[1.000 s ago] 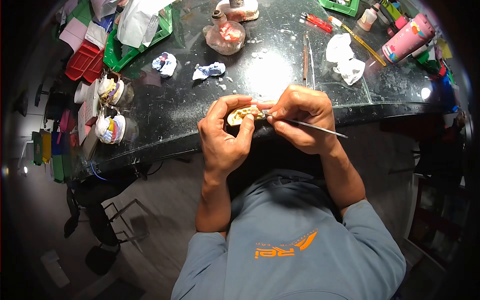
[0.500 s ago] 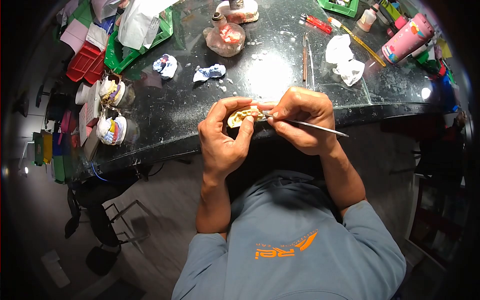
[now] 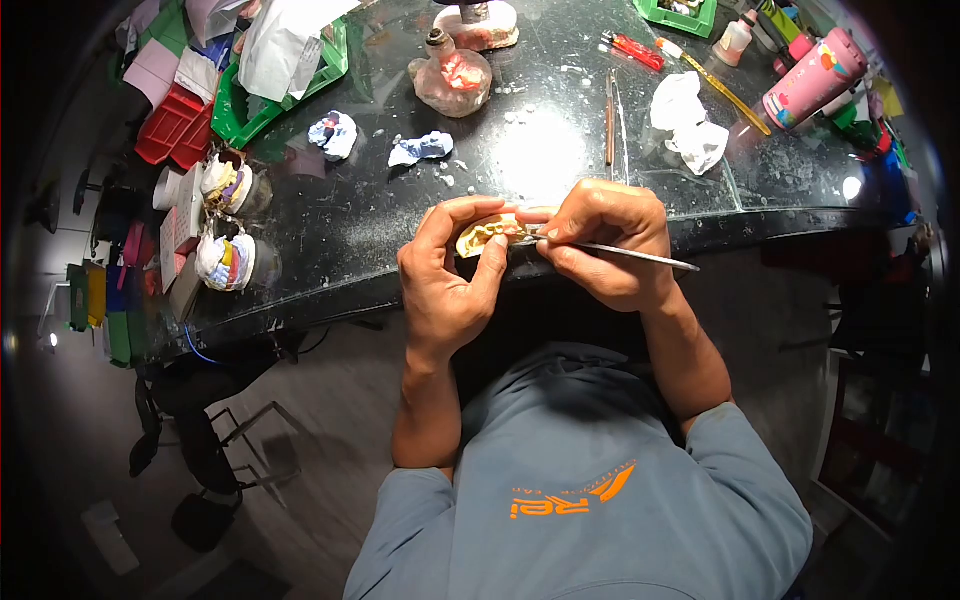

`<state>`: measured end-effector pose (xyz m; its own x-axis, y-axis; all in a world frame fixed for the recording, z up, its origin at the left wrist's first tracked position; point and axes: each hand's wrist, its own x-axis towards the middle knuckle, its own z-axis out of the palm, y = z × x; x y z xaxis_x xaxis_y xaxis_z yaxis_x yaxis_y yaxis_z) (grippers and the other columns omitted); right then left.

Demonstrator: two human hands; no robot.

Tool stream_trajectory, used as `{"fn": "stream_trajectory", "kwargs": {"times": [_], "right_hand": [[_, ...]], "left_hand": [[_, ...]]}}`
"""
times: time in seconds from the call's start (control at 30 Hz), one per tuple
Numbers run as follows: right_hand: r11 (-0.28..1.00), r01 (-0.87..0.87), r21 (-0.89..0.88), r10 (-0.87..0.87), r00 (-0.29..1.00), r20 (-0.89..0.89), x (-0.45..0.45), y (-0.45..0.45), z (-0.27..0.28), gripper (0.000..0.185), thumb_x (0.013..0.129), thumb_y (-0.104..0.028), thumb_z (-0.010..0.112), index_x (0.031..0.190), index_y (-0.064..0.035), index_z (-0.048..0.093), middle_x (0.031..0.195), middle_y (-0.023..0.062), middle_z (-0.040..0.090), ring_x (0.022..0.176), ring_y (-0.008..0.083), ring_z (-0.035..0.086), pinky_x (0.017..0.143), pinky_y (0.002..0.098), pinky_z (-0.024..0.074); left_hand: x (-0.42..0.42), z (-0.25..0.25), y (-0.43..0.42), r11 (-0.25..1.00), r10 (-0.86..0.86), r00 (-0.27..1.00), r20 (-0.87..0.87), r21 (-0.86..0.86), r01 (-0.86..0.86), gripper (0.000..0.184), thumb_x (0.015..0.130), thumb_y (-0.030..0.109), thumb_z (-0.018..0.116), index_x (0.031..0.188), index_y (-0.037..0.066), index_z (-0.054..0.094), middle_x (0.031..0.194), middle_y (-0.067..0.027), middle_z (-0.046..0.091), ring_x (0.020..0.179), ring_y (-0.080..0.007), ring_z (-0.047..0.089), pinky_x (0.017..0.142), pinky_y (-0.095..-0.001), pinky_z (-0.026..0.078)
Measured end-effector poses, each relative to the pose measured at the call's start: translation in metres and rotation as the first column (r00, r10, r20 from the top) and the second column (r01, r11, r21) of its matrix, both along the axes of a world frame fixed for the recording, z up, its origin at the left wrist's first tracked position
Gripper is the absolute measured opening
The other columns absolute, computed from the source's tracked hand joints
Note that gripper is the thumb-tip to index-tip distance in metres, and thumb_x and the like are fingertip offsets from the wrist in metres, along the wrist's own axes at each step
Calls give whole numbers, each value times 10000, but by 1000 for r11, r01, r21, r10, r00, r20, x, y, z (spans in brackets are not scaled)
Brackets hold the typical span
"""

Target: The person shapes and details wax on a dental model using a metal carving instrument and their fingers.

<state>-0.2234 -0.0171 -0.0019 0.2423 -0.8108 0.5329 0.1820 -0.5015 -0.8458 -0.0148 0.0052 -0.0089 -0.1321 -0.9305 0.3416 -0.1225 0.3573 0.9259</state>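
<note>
Along the six-o'clock edge of the black table (image 3: 340,220), the left hand (image 3: 450,280) was clamped on a yellow cast (image 3: 474,240), the right hand (image 3: 612,240) pinched a tool (image 3: 650,257), tip by the cast's three-o'clock end, and outward sat a blue lump (image 3: 422,148) at eleven, tissue (image 3: 694,145) at two and models (image 3: 226,262) at nine.

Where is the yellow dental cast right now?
In the head view, the yellow dental cast is above centre, by the near edge of the black table, held in the left hand, beside the right hand holding a metal tool.
</note>
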Motion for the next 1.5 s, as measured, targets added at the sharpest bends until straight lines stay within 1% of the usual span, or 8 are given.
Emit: {"fn": "stream_trajectory", "kwargs": {"times": [0.3, 0.53, 0.73, 0.83, 0.93, 1.13, 1.23, 1.5], "right_hand": [[1000, -4, -6, 4, 1000, 20, 1, -1, -3, 99, 795, 115, 727, 795, 25, 687, 811, 93, 707, 781, 155, 740, 931, 425, 659], [999, -32, 5, 31, 999, 38, 0, -1, -2, 106, 806, 118, 724, 794, 21, 683, 812, 96, 706, 802, 152, 742, 941, 428, 654], [996, -74, 54, 65, 987, 147, 0, -2, -7, 109, 822, 120, 719, 810, 27, 665, 824, 88, 679, 855, 189, 760, 927, 407, 650], [982, -68, 176, 34, 981, 189, 2, 3, 0, 113, 823, 119, 724, 815, 26, 659, 827, 81, 670, 880, 205, 768, 886, 382, 649], [988, -63, 138, 50, 994, 97, -1, 3, 2, 136, 865, 155, 683, 832, 32, 637, 827, 90, 642, 817, 156, 730, 1064, 511, 580], [997, -4, 81, 3, 1000, 17, 0, 4, 1, 142, 863, 153, 714, 822, 36, 645, 839, 92, 662, 826, 172, 744, 1004, 450, 615], [999, 7, 37, -9, 999, 45, 2, 3, -3, 97, 822, 98, 743, 822, 24, 680, 815, 87, 692, 854, 190, 773, 889, 378, 651], [999, -30, 21, 29, 998, 51, 0, 1, -4, 103, 828, 119, 732, 830, 30, 681, 850, 91, 715, 897, 200, 781, 922, 380, 648]], "left_hand": [[-5, 0, -1, 1000, 14, 995, -103, -8, -15, 339, 928, -112, 652, 1262, -60, 657, 1153, -153, 728, 1068, -191, 742, 957, -300, 583], [-5, 6, 0, 1000, 1, 996, -87, -13, -2, 345, 935, -112, 652, 1278, -66, 642, 1163, -165, 749, 1069, -183, 738, 962, -295, 578], [-5, 7, 0, 1000, -10, 996, -94, -5, 9, 344, 948, -106, 654, 1288, -64, 631, 1171, -168, 749, 1076, -174, 727, 965, -290, 567], [-3, 6, 0, 1000, -19, 996, -85, 6, 19, 340, 958, -100, 657, 1294, -57, 623, 1185, -169, 741, 1093, -169, 714, 977, -289, 557], [-5, 6, 0, 1000, 12, 994, -107, 6, -11, 307, 945, -84, 679, 1250, -61, 652, 1118, -154, 767, 1042, -165, 741, 939, -286, 579], [-5, 5, 0, 1000, 19, 994, -110, 4, -19, 289, 946, -78, 688, 1233, -59, 656, 1098, -149, 774, 1032, -165, 745, 928, -284, 581], [-6, 7, 0, 1000, 17, 992, -122, 5, -17, 285, 946, -74, 693, 1229, -59, 657, 1100, -152, 774, 1034, -165, 745, 929, -284, 580], [-6, 5, 0, 999, 29, 994, -104, -14, -30, 291, 945, -73, 696, 1232, -62, 652, 1099, -151, 773, 1031, -165, 743, 926, -286, 582]]}}
